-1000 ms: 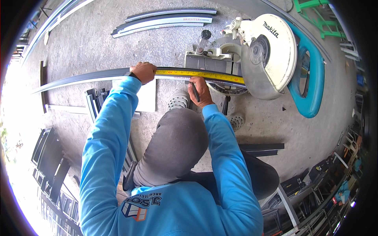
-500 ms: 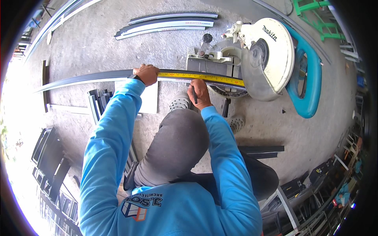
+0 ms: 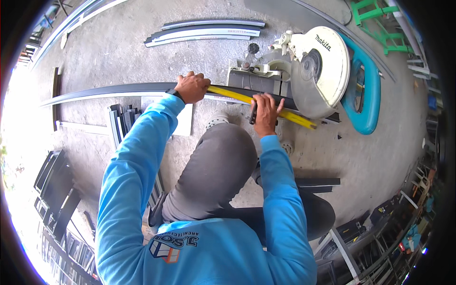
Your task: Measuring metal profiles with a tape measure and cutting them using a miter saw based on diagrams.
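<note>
A long dark metal profile (image 3: pixel 114 89) with a pale strip along its near side runs across the floor onto the base of a miter saw (image 3: pixel 320 71). My left hand (image 3: pixel 192 87) is closed over the profile, at the spot where a yellow tape measure blade (image 3: pixel 227 93) comes out; the tape's case is hidden. Slanting toward me, the blade passes under my right hand (image 3: pixel 267 113) and ends free in front of the saw's guard. My right fingers rest on the blade. A dark, pen-like marker (image 3: pixel 253 113) is tucked in that same hand.
Several wrapped profiles (image 3: pixel 206 32) lie beyond on the concrete. Short dark offcuts (image 3: pixel 122 118) stand left of my knee, beside a white sheet (image 3: pixel 184 118). More dark pieces (image 3: pixel 318 184) lie to the right. A green frame (image 3: pixel 380 28) is at the far right.
Both hands have moved right. The tape blade, earlier lying along the profile, has swung toward me at its far end, which now shows in front of the saw.
</note>
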The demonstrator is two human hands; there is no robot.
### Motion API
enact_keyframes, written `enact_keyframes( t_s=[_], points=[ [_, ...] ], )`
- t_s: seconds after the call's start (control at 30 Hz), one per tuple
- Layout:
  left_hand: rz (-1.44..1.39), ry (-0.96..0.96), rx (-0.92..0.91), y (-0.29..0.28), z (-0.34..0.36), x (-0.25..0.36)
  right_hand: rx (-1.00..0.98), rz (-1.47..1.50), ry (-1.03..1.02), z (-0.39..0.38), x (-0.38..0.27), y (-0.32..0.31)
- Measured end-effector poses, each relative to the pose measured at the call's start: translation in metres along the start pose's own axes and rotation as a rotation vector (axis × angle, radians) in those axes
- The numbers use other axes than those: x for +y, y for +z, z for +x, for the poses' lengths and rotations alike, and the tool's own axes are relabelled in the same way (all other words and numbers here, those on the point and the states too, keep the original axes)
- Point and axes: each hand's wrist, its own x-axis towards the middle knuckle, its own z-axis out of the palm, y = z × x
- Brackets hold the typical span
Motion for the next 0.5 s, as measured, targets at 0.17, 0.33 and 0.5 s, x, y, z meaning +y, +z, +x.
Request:
enact_keyframes(
  t_s=[0.17, 0.33, 0.5],
  points=[
    [0.010, 0.054, -0.097, -0.022, -0.008, -0.001, -0.064, 0.292, -0.103, 0.012, -0.010, -0.018],
    [0.119, 0.116, 0.094, -0.031, -0.051, -0.016, -0.123, 0.412, -0.247, 0.014, -0.032, -0.026],
    [-0.272, -0.054, -0.157, 0.014, -0.127, -0.049, -0.042, 0.353, -0.161, -0.003, -0.022, -0.023]
  ],
)
